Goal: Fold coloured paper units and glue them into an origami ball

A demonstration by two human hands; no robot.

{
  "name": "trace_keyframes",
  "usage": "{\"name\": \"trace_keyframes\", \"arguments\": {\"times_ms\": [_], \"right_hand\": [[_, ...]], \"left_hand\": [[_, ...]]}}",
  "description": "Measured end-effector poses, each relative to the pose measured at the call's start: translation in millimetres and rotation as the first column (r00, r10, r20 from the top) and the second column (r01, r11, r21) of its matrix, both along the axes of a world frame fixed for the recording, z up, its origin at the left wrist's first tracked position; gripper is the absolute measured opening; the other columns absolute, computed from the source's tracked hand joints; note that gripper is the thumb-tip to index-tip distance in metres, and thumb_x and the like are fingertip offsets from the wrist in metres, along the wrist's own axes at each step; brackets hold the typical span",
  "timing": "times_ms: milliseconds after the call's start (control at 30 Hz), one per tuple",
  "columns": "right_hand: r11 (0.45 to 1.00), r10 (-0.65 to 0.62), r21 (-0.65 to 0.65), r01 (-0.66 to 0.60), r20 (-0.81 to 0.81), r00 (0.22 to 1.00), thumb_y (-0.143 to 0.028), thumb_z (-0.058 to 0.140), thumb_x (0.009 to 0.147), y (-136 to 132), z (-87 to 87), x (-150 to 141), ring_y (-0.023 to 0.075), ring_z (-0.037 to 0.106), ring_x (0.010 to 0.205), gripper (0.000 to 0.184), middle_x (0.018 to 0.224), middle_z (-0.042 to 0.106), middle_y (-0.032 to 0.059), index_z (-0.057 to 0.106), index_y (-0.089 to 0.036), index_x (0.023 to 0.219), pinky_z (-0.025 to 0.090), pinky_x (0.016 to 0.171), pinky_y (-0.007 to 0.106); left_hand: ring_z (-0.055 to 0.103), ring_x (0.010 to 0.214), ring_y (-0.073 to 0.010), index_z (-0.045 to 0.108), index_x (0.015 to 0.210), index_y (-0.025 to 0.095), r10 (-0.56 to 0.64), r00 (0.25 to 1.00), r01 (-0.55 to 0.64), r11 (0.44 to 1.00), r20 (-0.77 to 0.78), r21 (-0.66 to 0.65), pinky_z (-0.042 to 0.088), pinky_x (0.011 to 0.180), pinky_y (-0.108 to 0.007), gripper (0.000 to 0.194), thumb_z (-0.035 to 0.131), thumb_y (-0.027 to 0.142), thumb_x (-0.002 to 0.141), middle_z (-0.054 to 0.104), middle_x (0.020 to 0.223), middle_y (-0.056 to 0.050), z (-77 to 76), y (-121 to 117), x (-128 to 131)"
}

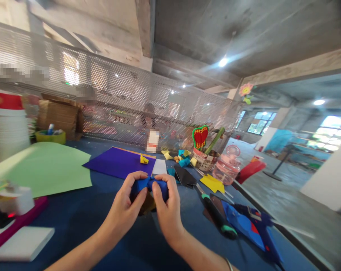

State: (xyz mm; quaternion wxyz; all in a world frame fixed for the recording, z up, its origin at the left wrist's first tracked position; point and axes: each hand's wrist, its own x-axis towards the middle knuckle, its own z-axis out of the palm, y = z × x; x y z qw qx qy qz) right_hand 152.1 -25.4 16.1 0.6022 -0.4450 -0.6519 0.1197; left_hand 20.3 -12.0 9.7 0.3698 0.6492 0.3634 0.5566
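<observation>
Both my hands grip a folded blue paper piece [142, 183] above the middle of the dark blue table. My left hand [130, 199] is closed on its left side, thumb in front and fingers behind. My right hand [167, 199] is closed on the right side in the same way. Something brownish-yellow shows beneath the blue paper, between the hands; I cannot make out what it is. Just beyond the hands lies purple paper [114, 162], with a small yellow folded piece [143, 159] on it. Black paper [184, 175] lies to the right of my right hand.
Light green paper [46, 165] covers the left side, near a white box [26, 242]. At right lie a green-and-black-handled tool [217, 214], a blue glue gun [260, 222] and yellow paper [212, 183]. A pink clear jar [228, 165] stands near the table edge, before a mesh partition [125, 90].
</observation>
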Motion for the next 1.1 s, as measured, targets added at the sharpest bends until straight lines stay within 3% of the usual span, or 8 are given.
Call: {"name": "trace_keyframes", "arguments": {"times_ms": [400,700,900,1100], "right_hand": [[1.000,-0.012,0.000,0.012,0.033,0.999,-0.021,0.052,0.089,2,1.6,-2,0.0176,0.055,0.094,0.007,0.097,0.058,0.0032,0.056,-0.022,0.095,0.045,0.087,0.033],[1.000,0.011,-0.019,-0.010,0.043,0.999,-0.026,0.048,0.093,2,-4.3,-3,0.0184,0.055,0.097,0.010,0.101,0.058,0.0045,0.053,-0.023,0.101,0.046,0.089,0.037],[0.999,0.050,0.006,-0.050,0.028,0.998,-0.025,0.035,0.099,4,-11.2,-3,0.0157,0.053,0.101,0.017,0.104,0.055,0.0031,0.051,-0.025,0.105,0.043,0.096,0.036],[0.999,0.040,0.013,-0.040,-0.019,0.999,-0.026,0.029,0.100,5,-15.6,-3,0.0154,0.053,0.106,0.024,0.109,0.055,0.0037,0.051,-0.025,0.110,0.041,0.100,0.036]], "left_hand": [[0.051,0.108,-0.0179,0.045,0.116,0.026,-0.014,1.000,0.014,1.000,-0.006,0.025,0.038,0.096,-0.034,0.027,0.046,0.037,0.091,0.053,0.116,-0.003,-2.6,0,-1],[0.051,0.111,-0.0204,0.047,0.115,0.025,-0.006,1.000,0.007,0.999,-0.008,0.050,0.038,0.099,-0.036,0.028,0.045,0.036,0.090,0.054,0.117,-0.005,-5.6,2,3],[0.044,0.121,-0.0200,0.048,0.117,0.025,0.015,0.999,-0.011,0.994,-0.036,0.110,0.029,0.109,-0.039,0.027,0.041,0.037,0.093,0.048,0.123,-0.006,-9.5,1,7],[0.029,0.135,-0.0183,0.039,0.131,0.029,-0.071,0.995,0.074,0.996,0.070,-0.043,0.016,0.117,-0.039,0.040,0.035,0.045,0.095,0.036,0.142,-0.004,-10.6,-6,9]]}}
